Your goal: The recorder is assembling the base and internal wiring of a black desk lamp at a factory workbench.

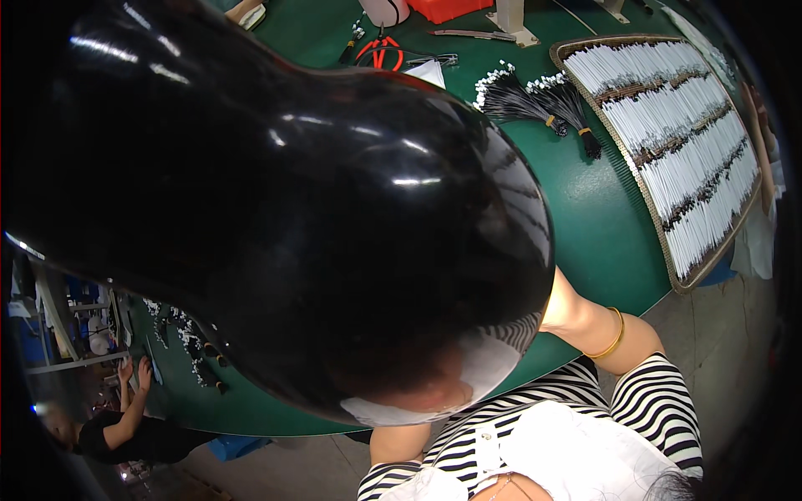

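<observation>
green worktable (610, 242), light glinting on top; grey floor (710, 334) beneath; shelving rack (75, 362) at left.

Black-and-white striped sleeves (660, 409), gold-coloured bangle (621, 332), white chest cloth (568, 447)

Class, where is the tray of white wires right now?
In the head view, the tray lies on the green table at upper right, just right of the black wire bundles.

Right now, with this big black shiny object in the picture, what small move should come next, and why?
I would perhaps shift the head slightly sideways to look past the glossy black object: the left forearm and right forearm both run behind it, and no fingers show, so their grip cannot be judged.
</observation>
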### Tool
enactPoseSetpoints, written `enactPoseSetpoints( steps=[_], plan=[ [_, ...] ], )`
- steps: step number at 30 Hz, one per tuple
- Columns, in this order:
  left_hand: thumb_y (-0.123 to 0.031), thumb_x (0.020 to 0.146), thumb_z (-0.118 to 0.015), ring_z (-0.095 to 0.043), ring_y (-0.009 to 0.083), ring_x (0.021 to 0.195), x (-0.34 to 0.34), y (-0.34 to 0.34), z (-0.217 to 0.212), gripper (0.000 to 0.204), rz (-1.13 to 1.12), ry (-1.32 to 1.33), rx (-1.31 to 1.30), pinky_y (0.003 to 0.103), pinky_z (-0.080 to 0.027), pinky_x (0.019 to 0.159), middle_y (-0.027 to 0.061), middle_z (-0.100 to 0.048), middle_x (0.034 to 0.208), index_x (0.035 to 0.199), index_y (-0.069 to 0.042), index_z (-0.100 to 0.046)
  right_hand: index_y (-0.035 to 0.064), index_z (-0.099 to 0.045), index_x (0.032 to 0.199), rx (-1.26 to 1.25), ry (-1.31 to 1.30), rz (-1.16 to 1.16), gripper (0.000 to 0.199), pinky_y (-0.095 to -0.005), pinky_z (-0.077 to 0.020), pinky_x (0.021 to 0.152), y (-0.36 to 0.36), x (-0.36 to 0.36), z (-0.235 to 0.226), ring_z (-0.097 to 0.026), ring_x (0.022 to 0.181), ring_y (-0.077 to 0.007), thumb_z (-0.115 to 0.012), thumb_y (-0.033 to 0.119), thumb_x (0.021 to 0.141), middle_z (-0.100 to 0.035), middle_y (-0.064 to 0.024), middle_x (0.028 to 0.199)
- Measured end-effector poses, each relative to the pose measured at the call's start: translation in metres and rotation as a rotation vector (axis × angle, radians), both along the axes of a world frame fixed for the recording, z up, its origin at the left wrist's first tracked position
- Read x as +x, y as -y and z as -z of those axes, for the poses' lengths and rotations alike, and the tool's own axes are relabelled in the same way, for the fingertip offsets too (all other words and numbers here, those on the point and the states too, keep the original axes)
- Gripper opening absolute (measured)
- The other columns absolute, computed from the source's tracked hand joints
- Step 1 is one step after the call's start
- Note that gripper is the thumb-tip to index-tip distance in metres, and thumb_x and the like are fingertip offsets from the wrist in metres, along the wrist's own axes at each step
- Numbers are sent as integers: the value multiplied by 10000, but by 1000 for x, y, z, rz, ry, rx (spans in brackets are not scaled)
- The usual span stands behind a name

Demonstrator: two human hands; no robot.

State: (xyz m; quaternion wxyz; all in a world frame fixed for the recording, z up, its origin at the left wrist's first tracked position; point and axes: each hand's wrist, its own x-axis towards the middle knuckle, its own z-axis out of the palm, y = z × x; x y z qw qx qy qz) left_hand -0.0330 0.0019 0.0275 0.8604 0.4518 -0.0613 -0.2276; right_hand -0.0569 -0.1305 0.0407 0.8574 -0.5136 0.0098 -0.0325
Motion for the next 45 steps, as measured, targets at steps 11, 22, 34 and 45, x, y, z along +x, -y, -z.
enactPoseSetpoints(
  steps=[11, 22, 34, 45],
  plan=[
    [67, 700, -458, -490, 139, 779, 0, -2, -4, 252, -2, -135, -67, 263, -401, 721, 74, -503, 840, 945, 11, -438, -28, -526, 838, 161, 49, -27, 143, -206, -417, 665, -4, 2, 5, -514, 709, -85, -546, 21, 706, -551, -56, 769],
    [87, 687, -471, -496, 175, 880, 0, 5, -1, 319, -7, -15, -6, 278, -386, 785, 111, -514, 926, 1000, 37, -430, -5, -529, 812, -135, 86, -10, 116, -192, -406, 649, 2, 0, -1, -500, 704, -62, -554, 46, 711, -548, -40, 765],
    [118, 666, -478, -505, 170, 864, 1, 6, -4, 377, -53, 26, 38, 282, -396, 784, 100, -511, 942, 1025, 20, -419, -7, -535, 789, -197, 147, 177, 108, -197, -405, 638, -1, -3, -12, -498, 689, -61, -562, 49, 701, -547, -28, 736],
    [103, 684, -459, -484, 186, 901, 0, 11, -14, 368, -13, -85, 34, 304, -385, 799, 118, -483, 985, 1037, 21, -395, -6, -521, 849, -33, 133, 25, 170, -198, -403, 661, 1, 2, 4, -495, 712, -66, -568, 37, 691, -543, -38, 766]
  ],
)
